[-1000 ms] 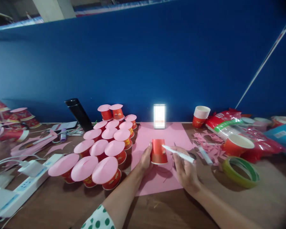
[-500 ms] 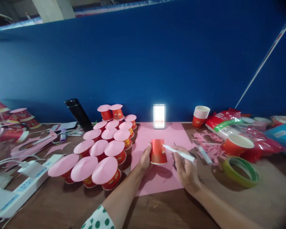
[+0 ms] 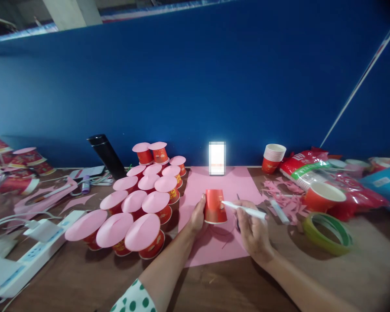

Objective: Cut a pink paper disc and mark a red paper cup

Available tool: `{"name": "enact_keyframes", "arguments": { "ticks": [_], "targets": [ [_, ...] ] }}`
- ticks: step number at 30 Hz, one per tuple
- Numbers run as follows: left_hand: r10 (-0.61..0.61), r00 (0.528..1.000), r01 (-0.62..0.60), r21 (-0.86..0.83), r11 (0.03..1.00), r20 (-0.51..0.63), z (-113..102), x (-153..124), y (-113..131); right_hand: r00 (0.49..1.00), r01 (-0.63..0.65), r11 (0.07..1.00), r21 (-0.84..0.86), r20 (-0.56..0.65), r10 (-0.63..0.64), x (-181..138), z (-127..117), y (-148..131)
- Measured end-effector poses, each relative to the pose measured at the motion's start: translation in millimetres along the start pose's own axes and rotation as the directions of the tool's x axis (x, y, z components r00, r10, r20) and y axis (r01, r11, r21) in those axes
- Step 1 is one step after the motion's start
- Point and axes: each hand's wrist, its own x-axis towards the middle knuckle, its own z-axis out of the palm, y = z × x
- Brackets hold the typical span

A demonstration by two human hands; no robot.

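A red paper cup [image 3: 215,206] stands upside down on a pink paper sheet [image 3: 221,182] in the middle of the table. My left hand [image 3: 197,216] grips the cup's left side. In my right hand [image 3: 252,229] I pinch a white pen [image 3: 245,209], whose tip rests against the cup's right side. Faint drawn circles show on the sheet just below the cup.
Several upturned red cups topped with pink paper discs [image 3: 134,203] crowd the left. A black flask [image 3: 106,155], a white power strip [image 3: 26,255], a lit phone [image 3: 217,158], a stack of cups [image 3: 273,158], a red cup [image 3: 323,197], pink scraps [image 3: 281,195] and a green tape roll [image 3: 327,234] lie around.
The pen has tilted slightly lower against the cup; my hands and the cup stay almost in place.
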Motion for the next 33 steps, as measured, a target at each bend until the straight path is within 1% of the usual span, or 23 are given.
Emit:
{"name": "enact_keyframes", "arguments": {
  "ticks": [4, 10, 13, 17, 22, 26, 29, 33],
  "targets": [
    [-0.007, 1.0, 0.007, -0.02, 1.0, -0.012, 0.8, -0.5, -0.1, 1.0, 0.003, 1.0, 0.001, -0.004, -0.003, 0.0, -0.3, -0.7],
    [0.001, 1.0, 0.0, -0.028, 1.0, 0.023, 1.0, -0.4, 0.2, 1.0, 0.019, 1.0, 0.011, -0.021, -0.019, -1.6, -0.3, 0.4],
    [-0.004, 0.999, 0.004, -0.005, 1.0, 0.05, 0.0, 0.2, -0.2, 0.999, 0.052, 0.999, 0.007, -0.007, -0.052, -1.3, 0.0, 1.2],
    [0.01, 0.998, -0.009, -0.006, 1.0, 0.056, -1.8, 1.2, -1.2, 0.997, 0.077, 0.997, 0.017, 0.018, -0.077, -1.5, 1.0, 3.4],
    [0.02, 0.997, -0.02, 0.001, 1.0, 0.079, -1.3, 0.0, -0.4, 0.996, 0.088, 0.996, 0.017, 0.009, -0.088, -1.6, 1.4, 3.9],
    [0.015, 0.996, -0.015, -0.004, 1.0, 0.083, -0.4, -1.0, -0.2, 0.995, 0.094, 0.996, 0.004, 0.026, -0.094, 0.1, 0.2, 0.3],
    [0.024, 0.997, -0.023, -0.018, 1.0, 0.075, -1.0, 0.0, -1.2, 0.995, 0.098, 0.995, -0.013, -0.005, -0.098, 0.7, 0.0, -0.7],
    [0.022, 0.999, -0.022, -0.013, 1.0, 0.034, -0.5, 0.5, -0.9, 0.993, 0.104, 0.994, -0.041, -0.05, -0.106, 1.2, 0.5, 0.2]
  ]
}}
